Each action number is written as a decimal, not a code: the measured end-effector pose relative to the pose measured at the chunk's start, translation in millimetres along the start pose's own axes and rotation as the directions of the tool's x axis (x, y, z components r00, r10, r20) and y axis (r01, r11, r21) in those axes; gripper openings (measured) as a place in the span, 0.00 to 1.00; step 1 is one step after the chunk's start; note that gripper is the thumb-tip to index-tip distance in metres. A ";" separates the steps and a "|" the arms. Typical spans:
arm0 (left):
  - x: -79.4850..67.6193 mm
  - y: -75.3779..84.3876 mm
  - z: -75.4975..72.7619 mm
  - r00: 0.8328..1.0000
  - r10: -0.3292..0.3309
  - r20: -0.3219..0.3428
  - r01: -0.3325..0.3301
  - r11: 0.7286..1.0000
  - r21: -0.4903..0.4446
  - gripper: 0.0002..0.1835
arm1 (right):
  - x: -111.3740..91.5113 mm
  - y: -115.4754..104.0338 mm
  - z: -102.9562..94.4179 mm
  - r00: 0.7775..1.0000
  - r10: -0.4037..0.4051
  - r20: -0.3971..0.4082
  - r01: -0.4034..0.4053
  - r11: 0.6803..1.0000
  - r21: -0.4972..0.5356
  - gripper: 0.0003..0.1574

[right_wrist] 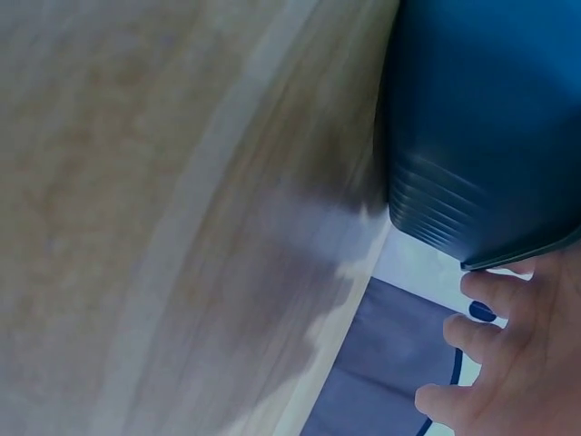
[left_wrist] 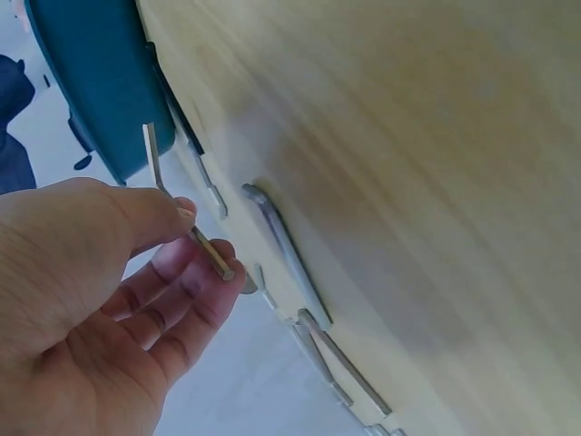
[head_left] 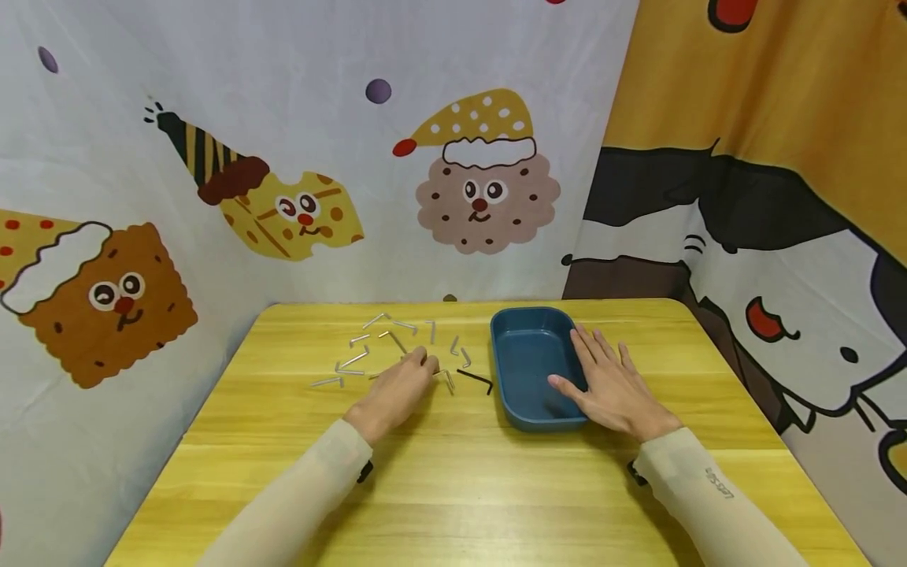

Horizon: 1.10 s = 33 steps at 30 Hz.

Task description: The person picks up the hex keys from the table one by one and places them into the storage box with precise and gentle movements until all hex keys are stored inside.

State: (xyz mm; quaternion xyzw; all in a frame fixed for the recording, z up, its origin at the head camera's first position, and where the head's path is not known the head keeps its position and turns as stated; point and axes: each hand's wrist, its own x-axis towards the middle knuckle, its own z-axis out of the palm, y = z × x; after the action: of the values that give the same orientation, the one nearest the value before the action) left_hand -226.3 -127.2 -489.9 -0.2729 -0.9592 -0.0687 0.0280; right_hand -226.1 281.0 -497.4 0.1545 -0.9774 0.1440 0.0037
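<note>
My left hand (head_left: 400,386) is over the scattered hex keys on the table. Between thumb and fingertips it pinches a small silvery hex key (left_wrist: 214,257), seen in the left wrist view with its bent end up past the thumb. Beneath, another hex key (left_wrist: 289,256) lies on the wood. My right hand (head_left: 612,386) rests at the right rim of a dark blue tray (head_left: 538,421), fingers spread and fairly straight, thumb over the inside. In the right wrist view its fingertips are by the outer wall of the tray.
Several silver hex keys, such as one hex key (head_left: 353,359) at the left, lie loosely on the yellow wooden table (head_left: 453,488). A black hex key (head_left: 473,377) lies just left of the tray. Printed curtains (head_left: 319,94) hang behind the table and at its sides.
</note>
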 end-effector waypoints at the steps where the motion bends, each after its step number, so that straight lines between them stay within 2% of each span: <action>1: 0.6 0.6 -1.2 1.000 0.004 -0.001 -0.004 1.000 -0.004 0.16 | -0.3 0.2 -0.4 1.000 0.000 0.001 0.000 1.000 -0.001 0.69; 13: 10.1 17.3 -17.6 0.997 0.057 -0.060 -0.061 0.995 -0.076 0.14 | -4.7 1.3 -3.6 1.000 -0.006 -0.008 0.006 1.000 -0.012 0.68; 21: 18.2 31.2 -19.7 0.990 0.095 -0.101 -0.102 0.993 -0.059 0.15 | -5.5 0.6 -1.7 1.000 -0.004 0.001 0.004 1.000 -0.008 0.69; 27: 26.2 38.4 -25.1 0.983 0.120 -0.138 -0.127 0.991 -0.045 0.12 | -3.6 1.0 -1.1 1.000 -0.001 -0.003 0.001 1.000 -0.004 0.69; 33: 32.9 43.5 -32.0 0.981 0.131 -0.143 -0.137 0.990 -0.034 0.12 | -0.7 0.4 0.1 1.000 -0.005 -0.005 0.004 1.000 -0.003 0.69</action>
State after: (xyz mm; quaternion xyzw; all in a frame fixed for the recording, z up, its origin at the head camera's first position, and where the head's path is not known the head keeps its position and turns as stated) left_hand -230.8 -78.2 -450.2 -0.3320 -0.9325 -0.1068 0.0938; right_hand -225.6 281.6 -497.7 0.1563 -0.9773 0.1428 0.0068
